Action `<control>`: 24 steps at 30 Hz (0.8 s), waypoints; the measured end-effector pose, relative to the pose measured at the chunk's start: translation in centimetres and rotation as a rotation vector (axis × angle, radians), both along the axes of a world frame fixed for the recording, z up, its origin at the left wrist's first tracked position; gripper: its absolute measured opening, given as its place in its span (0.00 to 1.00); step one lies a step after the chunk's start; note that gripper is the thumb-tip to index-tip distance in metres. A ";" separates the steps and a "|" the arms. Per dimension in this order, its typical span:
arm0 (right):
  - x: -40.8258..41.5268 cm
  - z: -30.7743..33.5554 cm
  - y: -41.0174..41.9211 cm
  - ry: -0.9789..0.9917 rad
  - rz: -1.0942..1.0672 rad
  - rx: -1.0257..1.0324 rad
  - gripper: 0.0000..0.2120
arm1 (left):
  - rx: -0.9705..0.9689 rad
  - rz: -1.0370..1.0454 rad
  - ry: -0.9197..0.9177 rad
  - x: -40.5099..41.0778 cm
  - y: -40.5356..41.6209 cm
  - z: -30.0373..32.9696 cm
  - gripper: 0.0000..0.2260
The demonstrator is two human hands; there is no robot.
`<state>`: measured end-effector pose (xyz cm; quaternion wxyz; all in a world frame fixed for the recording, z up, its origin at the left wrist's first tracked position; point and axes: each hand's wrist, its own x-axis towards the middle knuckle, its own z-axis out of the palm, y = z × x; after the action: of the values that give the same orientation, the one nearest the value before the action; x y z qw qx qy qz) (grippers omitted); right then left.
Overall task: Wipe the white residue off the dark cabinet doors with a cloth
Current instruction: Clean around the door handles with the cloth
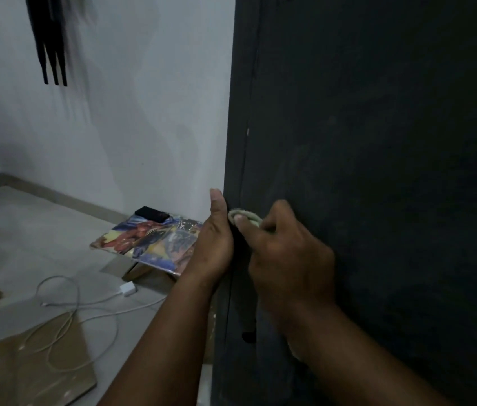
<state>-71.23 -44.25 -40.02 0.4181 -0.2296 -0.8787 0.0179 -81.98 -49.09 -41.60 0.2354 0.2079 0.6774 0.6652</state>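
- Dark cabinet door (377,142) fills the space behind both hands; faint whitish smears above the right fingers, so wiping looks unfinished.
- Right hand (287,256) curls tight round a pale cloth (244,216), bunched at the fingertips and pressed onto the door near its left edge, probably for scrubbing pressure.
- Left hand (212,244) hooks the door edge just left of the cloth, thumb up, other fingers hidden behind; likely steadying the door.

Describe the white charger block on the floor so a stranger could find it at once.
Left of the dark cabinet, a colourful low table stands on the tiled floor. Just in front of it lies the charger block, small, white and boxy, unlike the thin looping cable leading away from it.
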 end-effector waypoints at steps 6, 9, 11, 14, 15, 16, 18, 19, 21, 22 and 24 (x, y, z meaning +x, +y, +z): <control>-0.9 4.0 0.0 0.343 -0.033 0.027 0.08 | 0.017 0.034 -0.004 -0.1 0.5 -0.2 0.61; -1.2 1.9 -1.1 0.147 -0.060 -0.023 0.07 | 0.018 0.042 -0.025 -0.1 0.4 -0.2 0.48; -0.7 -0.4 -1.5 0.130 -0.006 -0.067 0.08 | -0.027 0.063 -0.023 0.1 0.4 -0.2 0.36; -0.1 -1.4 -1.1 0.093 -0.003 -0.368 0.16 | 0.005 0.074 0.004 0.3 0.3 -1.1 0.50; 0.2 -0.9 -1.0 0.147 -0.027 -0.334 0.17 | 0.023 0.087 0.027 0.1 0.5 -1.5 0.55; 0.6 0.2 -0.8 0.254 -0.041 -0.251 0.17 | 0.040 0.091 0.051 0.1 0.6 -1.7 0.57; 1.0 2.5 0.1 0.426 -0.060 0.027 0.13 | 0.058 0.084 0.083 0.2 0.6 -1.8 0.56; 1.0 3.4 0.4 0.454 -0.086 0.138 0.11 | 0.066 0.086 0.080 0.3 0.6 -1.8 0.54; 0.7 4.5 0.9 0.456 -0.085 0.145 0.05 | 0.096 0.108 0.063 0.6 0.8 -1.6 0.49; 0.5 4.5 0.6 0.451 -0.063 0.049 0.07 | 0.118 0.122 0.075 0.7 1.0 -1.6 0.47; 0.2 2.8 0.0 0.377 -0.019 -0.153 0.13 | 0.168 0.146 0.149 1.0 1.3 -1.3 0.43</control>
<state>-71.03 -44.21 -37.19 0.5567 -0.2617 -0.7787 0.1233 -81.02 -47.79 -42.93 0.1173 0.2257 0.6484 0.7176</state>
